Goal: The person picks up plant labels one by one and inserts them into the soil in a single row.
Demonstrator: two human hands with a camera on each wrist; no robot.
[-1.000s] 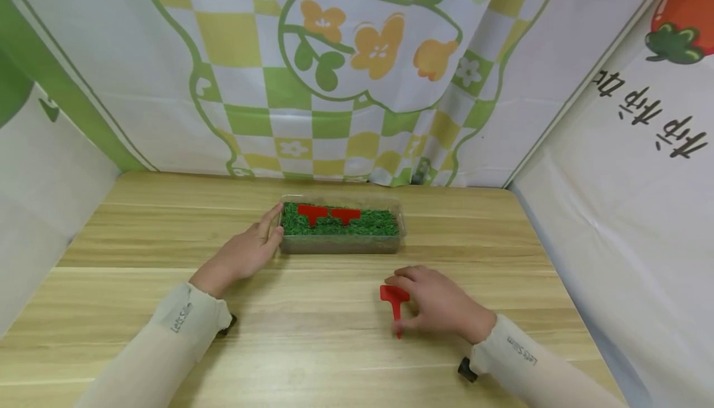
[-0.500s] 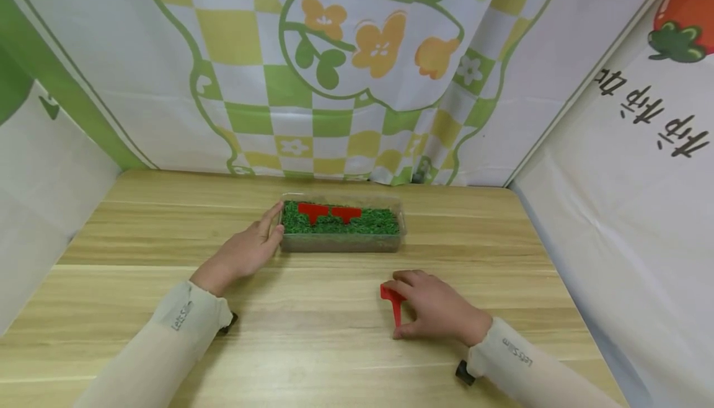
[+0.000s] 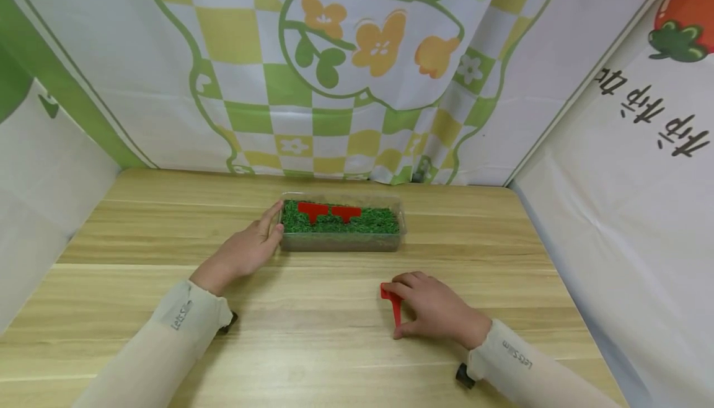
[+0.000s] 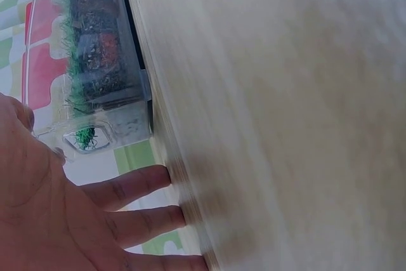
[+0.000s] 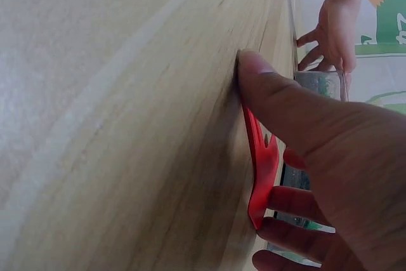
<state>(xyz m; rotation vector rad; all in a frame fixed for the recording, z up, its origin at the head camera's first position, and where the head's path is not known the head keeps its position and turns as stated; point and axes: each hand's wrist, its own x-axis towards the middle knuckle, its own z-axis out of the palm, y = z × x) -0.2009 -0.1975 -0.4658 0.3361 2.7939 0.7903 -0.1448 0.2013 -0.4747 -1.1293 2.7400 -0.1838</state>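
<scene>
A clear plastic box (image 3: 341, 244) with green grass on dark soil stands near the back of the table. Two red T-shaped plant labels (image 3: 313, 210) stick up from the grass. My left hand (image 3: 248, 250) touches the box's left end with thumb and index finger, its other fingers straight in the left wrist view. On the table in front lies another red T-shaped plant label (image 5: 264, 163). My right hand (image 3: 437, 309) pinches it lengthwise, thumb at the pointed tip and fingers at the wide head, which they partly cover.
The wooden table (image 3: 312, 333) reaches back to a printed green and yellow checked cloth (image 3: 334, 104). White printed sheets (image 3: 625, 222) hang along both sides. A dark device (image 3: 465, 376) sits at each wrist.
My right thumb has come down to the red plant label's tip, and the fingers have drawn over its head. The left hand and the box have stayed in place.
</scene>
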